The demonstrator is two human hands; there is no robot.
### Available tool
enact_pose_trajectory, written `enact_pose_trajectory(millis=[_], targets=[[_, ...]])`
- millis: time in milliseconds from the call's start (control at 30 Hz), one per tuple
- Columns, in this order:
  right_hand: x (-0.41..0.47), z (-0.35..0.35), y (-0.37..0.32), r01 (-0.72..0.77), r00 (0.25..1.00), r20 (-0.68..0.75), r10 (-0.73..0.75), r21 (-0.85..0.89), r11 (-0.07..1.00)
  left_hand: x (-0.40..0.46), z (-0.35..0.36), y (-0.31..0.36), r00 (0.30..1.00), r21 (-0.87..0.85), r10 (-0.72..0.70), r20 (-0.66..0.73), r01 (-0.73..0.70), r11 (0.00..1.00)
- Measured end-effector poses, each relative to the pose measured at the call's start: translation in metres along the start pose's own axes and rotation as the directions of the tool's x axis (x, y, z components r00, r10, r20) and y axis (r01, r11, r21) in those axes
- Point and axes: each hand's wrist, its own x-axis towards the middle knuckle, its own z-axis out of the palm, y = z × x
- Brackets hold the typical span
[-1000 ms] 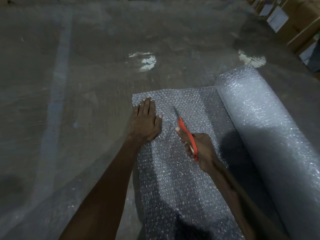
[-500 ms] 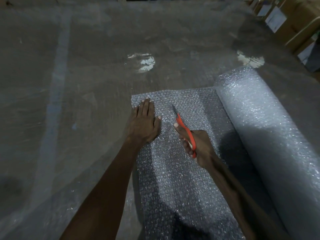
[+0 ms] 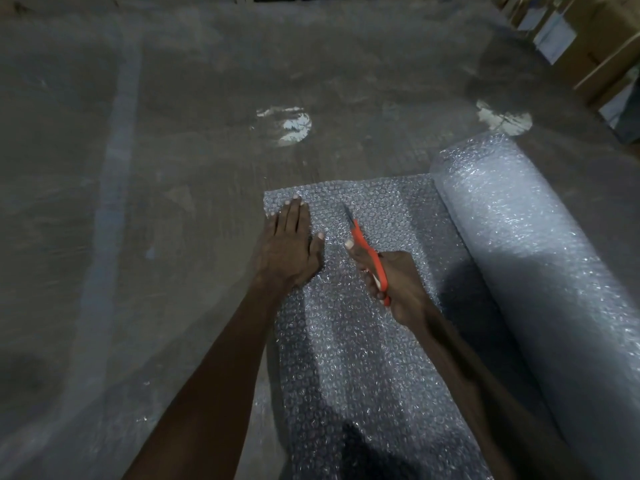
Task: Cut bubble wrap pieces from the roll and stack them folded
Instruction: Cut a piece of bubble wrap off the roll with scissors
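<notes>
Down on a dim concrete floor (image 3: 173, 168), a length of bubble wrap sheet (image 3: 363, 358) lies unrolled flat, running from the bottom of the view up to a straight far edge near the middle. Along its right side, touching it, lies the thick bubble wrap roll (image 3: 540, 271), slanting from upper middle toward the lower right corner.

Both bare forearms reach in from below. The left hand (image 3: 289, 251) lies palm down on the sheet near its far left corner, fingers straight and close together, thumb spread toward the right; the fingertips stop just short of the sheet's far edge and the outer side of the hand sits along the sheet's left edge.

Just to the right, the right hand (image 3: 391, 285) is curled around the orange handles of a pair of scissors (image 3: 367, 251), with the thumb lying along the left side of the handles. The blades point away from the person toward the far edge, over the sheet between the 2 hands; whether the blades are parted or together is too blurred to tell.

Cardboard boxes (image 3: 588, 46) stand at the upper right, well apart from the roll. 2 bright patches of reflected light (image 3: 291, 126) sit on the floor beyond the sheet.
</notes>
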Motion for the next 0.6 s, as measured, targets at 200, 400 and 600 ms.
enact_pose_trajectory(millis=[200, 400, 600], targets=[[0.002, 0.002, -0.001, -0.006, 1.0, -0.008, 0.006, 0.014, 1.0, -0.001, -0.001, 0.001, 1.0, -0.002, -0.001, -0.003, 0.001, 1.0], [0.008, 0.005, -0.004, 0.002, 1.0, -0.013, -0.002, -0.001, 1.0, 0.0, -0.001, 0.001, 1.0, -0.003, -0.003, 0.001, 0.003, 1.0], [0.012, 0.005, -0.006, 0.005, 1.0, -0.011, -0.005, -0.009, 1.0, -0.001, -0.002, 0.002, 1.0, 0.0, -0.005, -0.006, 0.005, 1.0]])
